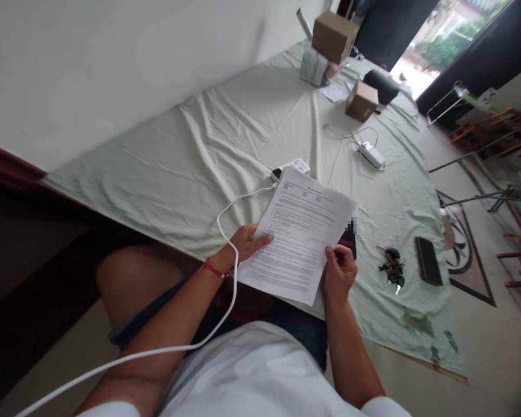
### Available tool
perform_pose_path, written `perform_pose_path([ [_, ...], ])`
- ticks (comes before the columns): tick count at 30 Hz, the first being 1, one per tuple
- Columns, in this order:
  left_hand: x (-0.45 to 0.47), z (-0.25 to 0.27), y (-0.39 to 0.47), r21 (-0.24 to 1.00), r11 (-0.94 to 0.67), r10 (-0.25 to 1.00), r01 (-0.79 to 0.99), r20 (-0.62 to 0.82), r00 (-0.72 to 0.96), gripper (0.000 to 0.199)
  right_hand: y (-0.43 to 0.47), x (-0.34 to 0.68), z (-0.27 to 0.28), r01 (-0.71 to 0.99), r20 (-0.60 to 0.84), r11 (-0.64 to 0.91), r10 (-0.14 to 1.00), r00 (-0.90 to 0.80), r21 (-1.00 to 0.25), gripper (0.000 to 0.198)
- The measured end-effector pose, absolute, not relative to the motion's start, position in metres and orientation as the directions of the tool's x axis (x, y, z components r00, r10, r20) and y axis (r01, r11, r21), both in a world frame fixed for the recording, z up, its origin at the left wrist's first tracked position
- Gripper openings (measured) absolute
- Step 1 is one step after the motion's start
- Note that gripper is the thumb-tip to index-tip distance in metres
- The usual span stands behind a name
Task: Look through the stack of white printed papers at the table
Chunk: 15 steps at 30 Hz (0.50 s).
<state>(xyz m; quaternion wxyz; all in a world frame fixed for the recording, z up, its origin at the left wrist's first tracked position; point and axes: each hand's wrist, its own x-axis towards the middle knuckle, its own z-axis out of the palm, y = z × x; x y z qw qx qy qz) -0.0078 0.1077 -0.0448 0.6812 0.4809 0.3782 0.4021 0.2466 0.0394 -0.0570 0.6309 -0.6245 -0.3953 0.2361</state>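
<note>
Head view, looking down over a table draped in a pale green cloth (191,150), wrinkled, set against a white wall. White cable (226,231) loops from the near left, runs past the left wrist and up to a white adapter (293,167) lying just beyond the top of the sheet. Left hand (243,243), red thread band at the wrist, closed on the left edge of a printed paper sheet (299,231), thumb on top across the text. Sheet is held tilted above the near edge of the table, over the lap. Right hand (338,272) pinches the sheet's lower right edge, fingers curled shut on it. A dark phone (348,240) shows partly from behind the sheet's right side; whether it lies on the cloth, cannot tell. Further right, near the same near edge: bunch of keys (393,267), then a black phone (428,260) flat on the cloth. Mid-table right, a white power strip (372,154) with its cord. Far end: small cardboard box (361,101), larger cardboard box (334,36) behind it.
</note>
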Motion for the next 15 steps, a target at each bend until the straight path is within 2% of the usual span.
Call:
perform_pose_path([
  [4, -0.0077, -0.047, 0.1081, 0.957, 0.222, 0.919, -0.187, -0.141, 0.369, 0.044, 0.0364, 0.2465, -0.0542, 0.26, 0.194, 0.052, 0.807, 0.558, -0.964, 0.033],
  [8, -0.008, -0.0508, 0.1084, 0.957, 0.217, 0.921, -0.191, -0.136, 0.364, 0.042, 0.0348, 0.2438, -0.0511, 0.404, 0.301, 0.055, 0.759, 0.577, -0.913, 0.031],
  [12, -0.0078, -0.0528, 0.1078, 0.96, 0.204, 0.922, -0.194, -0.121, 0.368, 0.037, 0.0344, 0.2417, -0.0506, 0.447, 0.351, 0.058, 0.711, 0.609, -0.893, 0.032],
  [15, -0.0068, -0.0515, 0.1082, 0.953, 0.22, 0.924, -0.209, -0.134, 0.358, 0.038, 0.0319, 0.242, -0.0484, 0.525, 0.434, 0.107, 0.71, 0.554, -0.845, 0.023],
])
